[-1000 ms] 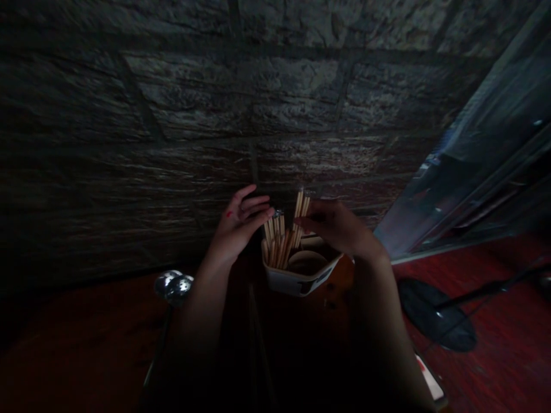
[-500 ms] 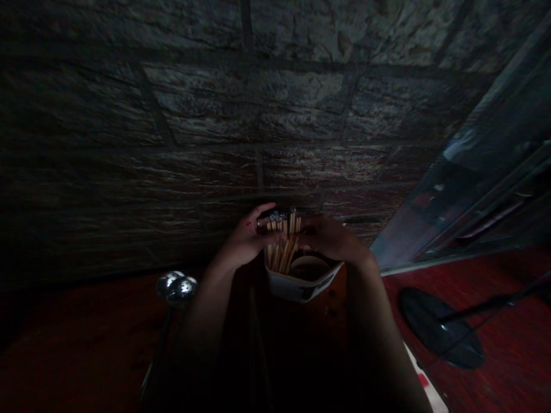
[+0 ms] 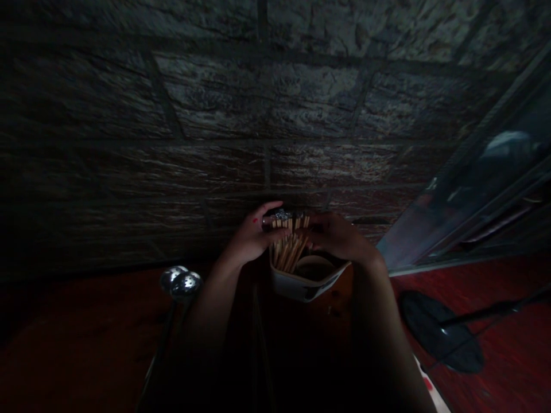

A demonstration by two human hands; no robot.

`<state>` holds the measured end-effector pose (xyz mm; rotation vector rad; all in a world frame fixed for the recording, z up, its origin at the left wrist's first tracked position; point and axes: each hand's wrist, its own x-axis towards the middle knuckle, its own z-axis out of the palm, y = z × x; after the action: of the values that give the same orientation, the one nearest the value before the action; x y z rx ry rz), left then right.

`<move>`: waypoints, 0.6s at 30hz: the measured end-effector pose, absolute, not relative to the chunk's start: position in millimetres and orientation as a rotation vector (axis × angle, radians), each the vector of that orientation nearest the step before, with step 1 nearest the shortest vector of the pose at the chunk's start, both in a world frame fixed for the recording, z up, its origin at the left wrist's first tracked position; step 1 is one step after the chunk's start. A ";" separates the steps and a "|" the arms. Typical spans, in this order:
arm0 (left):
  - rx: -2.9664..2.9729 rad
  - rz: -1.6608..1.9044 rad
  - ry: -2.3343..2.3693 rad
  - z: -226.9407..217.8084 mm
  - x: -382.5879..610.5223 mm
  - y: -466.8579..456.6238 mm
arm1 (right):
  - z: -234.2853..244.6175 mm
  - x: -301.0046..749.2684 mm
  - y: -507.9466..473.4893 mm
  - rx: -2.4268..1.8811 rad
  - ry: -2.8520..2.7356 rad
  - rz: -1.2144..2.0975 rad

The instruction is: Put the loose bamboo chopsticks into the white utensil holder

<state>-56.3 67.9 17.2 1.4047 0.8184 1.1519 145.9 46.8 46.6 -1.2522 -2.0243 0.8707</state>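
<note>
A white container (image 3: 301, 285) stands on a dark wooden surface against a stone-pattern wall. A bunch of wooden chopsticks (image 3: 289, 241) stands upright in its left part, and a round dark opening shows in its right part. My left hand (image 3: 256, 235) curls round the left side of the chopstick tops, with a red mark on the thumb side. My right hand (image 3: 338, 236) closes on the same bunch from the right. Both hands press the sticks together between them.
Two shiny metal ladles (image 3: 181, 282) lie to the left, their handles running toward me. A dark round stand base (image 3: 441, 331) with a rod sits on the red floor at the right. A glass panel (image 3: 469, 195) slants up on the right.
My right hand lowered the few chopsticks it held raised into the bunch. Both hands then closed in around the stick tops. The view shifted slightly right.
</note>
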 end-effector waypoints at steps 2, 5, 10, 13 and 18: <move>1.410 1.152 0.810 16.2 -56.3 68.6 | 45.9 145.6 47.7 -1.263 -2.044 0.866; 1.416 1.156 0.801 13.7 -56.3 70.4 | 45.1 143.3 48.1 -1.252 -2.007 0.911; 1.434 1.185 0.830 10.7 -54.8 73.2 | 46.3 140.9 47.5 -1.223 -1.949 0.904; 1.439 1.191 0.818 11.3 -52.8 72.5 | 48.0 141.3 47.4 -1.251 -1.989 0.847; 1.426 1.191 0.795 13.5 -51.1 70.2 | 48.3 143.3 48.0 -1.262 -2.049 0.771</move>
<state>-51.1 70.2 13.5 1.4259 0.7953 1.1909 143.3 48.0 48.3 -1.2620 -2.0488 0.7714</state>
